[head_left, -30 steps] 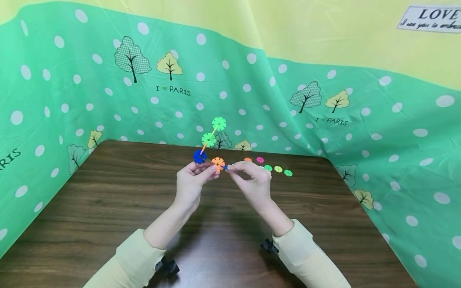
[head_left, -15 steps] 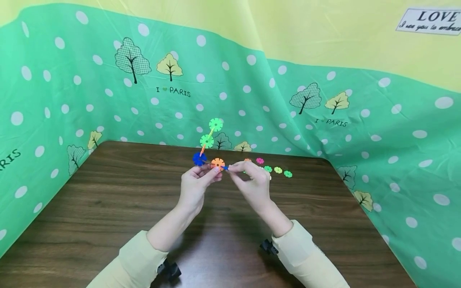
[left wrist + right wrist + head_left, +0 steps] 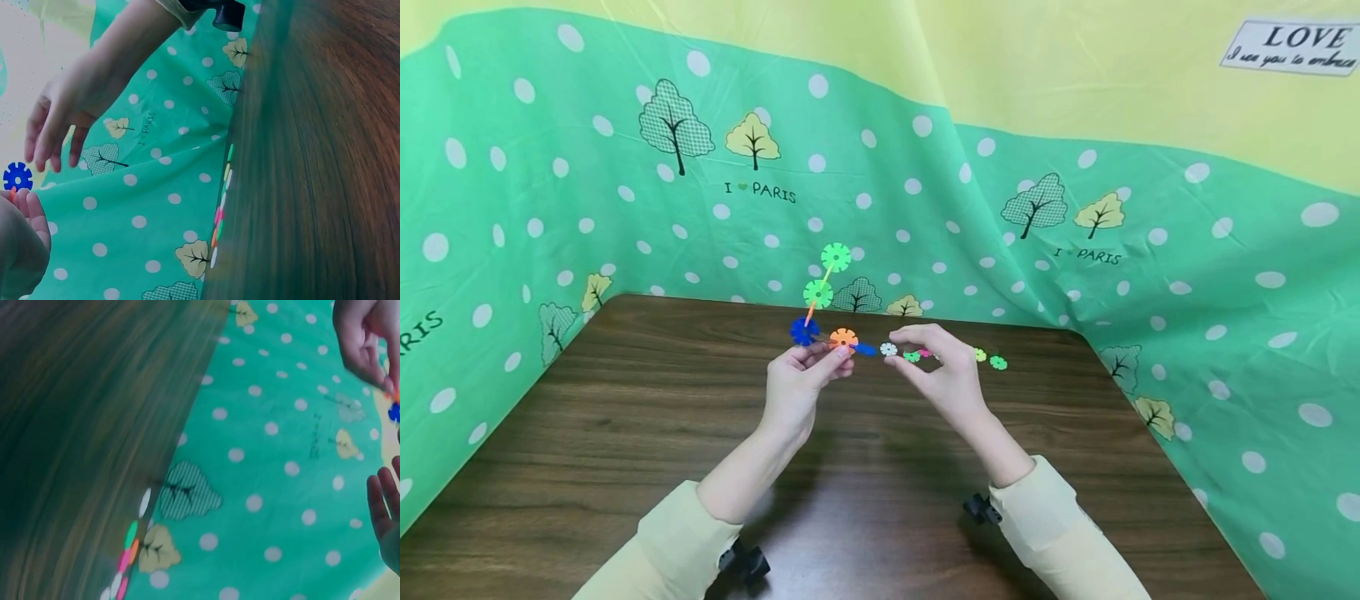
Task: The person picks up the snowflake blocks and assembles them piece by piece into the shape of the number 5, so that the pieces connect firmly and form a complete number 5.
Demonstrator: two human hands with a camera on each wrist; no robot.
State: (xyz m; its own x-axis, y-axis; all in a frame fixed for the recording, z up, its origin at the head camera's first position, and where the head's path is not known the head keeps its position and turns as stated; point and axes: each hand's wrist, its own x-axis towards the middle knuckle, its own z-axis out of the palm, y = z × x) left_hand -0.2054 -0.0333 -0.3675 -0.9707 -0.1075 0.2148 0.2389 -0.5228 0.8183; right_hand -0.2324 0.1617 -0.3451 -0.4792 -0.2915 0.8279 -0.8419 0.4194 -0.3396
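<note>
My left hand [image 3: 796, 392] pinches an orange notched plastic disc [image 3: 843, 338] that is part of a linked chain held up over the table. Joined at the orange disc's right side is a blue disc [image 3: 866, 350], seen nearly edge-on. To the left sits a dark blue disc [image 3: 805, 332]. From there the chain climbs through a thin orange piece to a green disc [image 3: 817, 293], then a thin yellow piece to another green disc [image 3: 836, 257]. My right hand [image 3: 946, 367] is apart from the chain, thumb and fingers spread, holding nothing; the left wrist view shows its bare fingers [image 3: 56, 147].
Loose discs lie on the dark wood table [image 3: 647, 400] near its back edge, among them a white one [image 3: 889, 349], a green one [image 3: 997, 362] and a yellow one [image 3: 981, 355]. Partly behind the right hand are others. A green dotted cloth [image 3: 700, 250] hangs behind.
My right hand has let go of the blue disc and moved right, its fingers parting. The blue disc stays on the orange one, and the left hand has shifted slightly left with the chain.
</note>
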